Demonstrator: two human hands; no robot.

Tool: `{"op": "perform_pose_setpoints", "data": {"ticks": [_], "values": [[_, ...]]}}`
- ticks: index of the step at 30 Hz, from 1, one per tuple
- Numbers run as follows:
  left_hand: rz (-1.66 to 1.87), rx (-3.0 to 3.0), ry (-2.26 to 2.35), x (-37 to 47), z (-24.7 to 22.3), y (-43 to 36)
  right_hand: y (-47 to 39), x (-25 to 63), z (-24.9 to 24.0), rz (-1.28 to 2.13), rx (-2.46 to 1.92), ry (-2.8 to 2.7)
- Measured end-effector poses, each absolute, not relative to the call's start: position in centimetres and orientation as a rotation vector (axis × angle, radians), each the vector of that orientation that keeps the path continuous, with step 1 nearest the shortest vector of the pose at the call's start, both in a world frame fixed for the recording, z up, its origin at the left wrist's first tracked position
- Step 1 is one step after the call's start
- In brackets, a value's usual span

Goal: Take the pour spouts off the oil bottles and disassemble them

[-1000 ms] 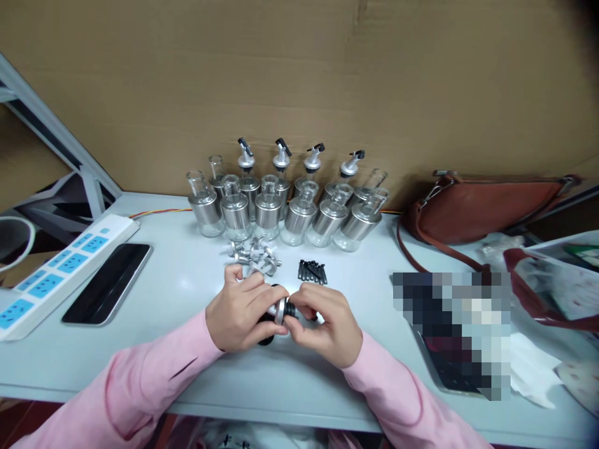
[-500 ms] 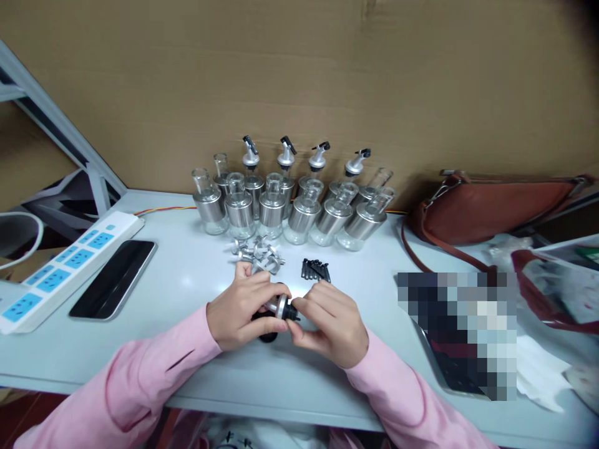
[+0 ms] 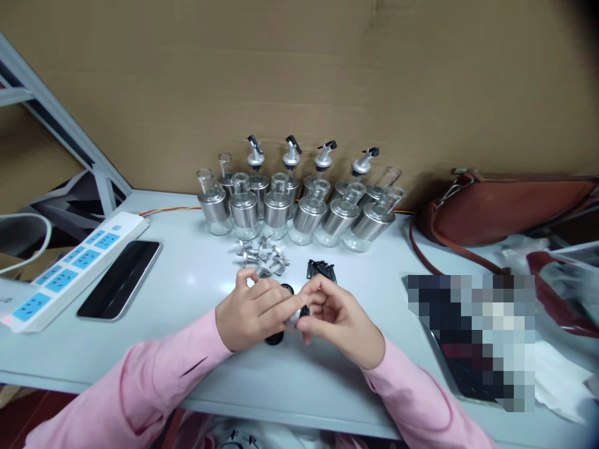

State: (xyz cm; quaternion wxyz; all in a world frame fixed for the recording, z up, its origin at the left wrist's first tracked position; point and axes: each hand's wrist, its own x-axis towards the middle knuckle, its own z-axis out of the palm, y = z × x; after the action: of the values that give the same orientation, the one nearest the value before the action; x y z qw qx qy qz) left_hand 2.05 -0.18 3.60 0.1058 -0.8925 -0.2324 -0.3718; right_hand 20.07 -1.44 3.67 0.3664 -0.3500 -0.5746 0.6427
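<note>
Near the table's front, my left hand is wrapped round a silver and black pourer top, most of it hidden by the fingers. The thumb and fingers of my right hand close on the black end of the same piece. Black round parts lie on the table under my left hand. Just beyond the hands are a pile of silver pourer pieces and a small heap of black parts.
Glass bottles with steel bands stand at the back, several topped with silver pourers. A power strip and a phone lie left. A brown bag and white tissue are right.
My left fingers have folded further over the pourer top, covering more of it. My right hand has turned, its fingers now higher round the black end. The whole view has shifted slightly.
</note>
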Motion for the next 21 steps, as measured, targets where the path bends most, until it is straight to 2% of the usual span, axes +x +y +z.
{"op": "perform_pose_setpoints", "data": {"ticks": [2,5,10,17,21], "values": [[-1.098,-2.611,-0.7,2.0,3.8,-0.3,-1.9,19.7,3.8,1.696,-0.886,-1.432],[-1.06,-2.596,-0.729,1.9,4.1,-0.6,-2.4,19.1,4.0,1.542,-0.902,-1.484],[-1.052,-2.675,-0.795,2.0,4.4,-1.0,-2.8,18.8,4.1,1.084,-0.893,-1.66],[-0.982,-2.89,-0.82,1.4,4.8,-0.9,-2.3,19.6,4.0,0.347,-0.604,-2.097],[-0.939,-3.051,-0.843,1.1,4.9,-0.5,-2.4,19.5,4.1,0.119,-0.745,-2.141]]}}
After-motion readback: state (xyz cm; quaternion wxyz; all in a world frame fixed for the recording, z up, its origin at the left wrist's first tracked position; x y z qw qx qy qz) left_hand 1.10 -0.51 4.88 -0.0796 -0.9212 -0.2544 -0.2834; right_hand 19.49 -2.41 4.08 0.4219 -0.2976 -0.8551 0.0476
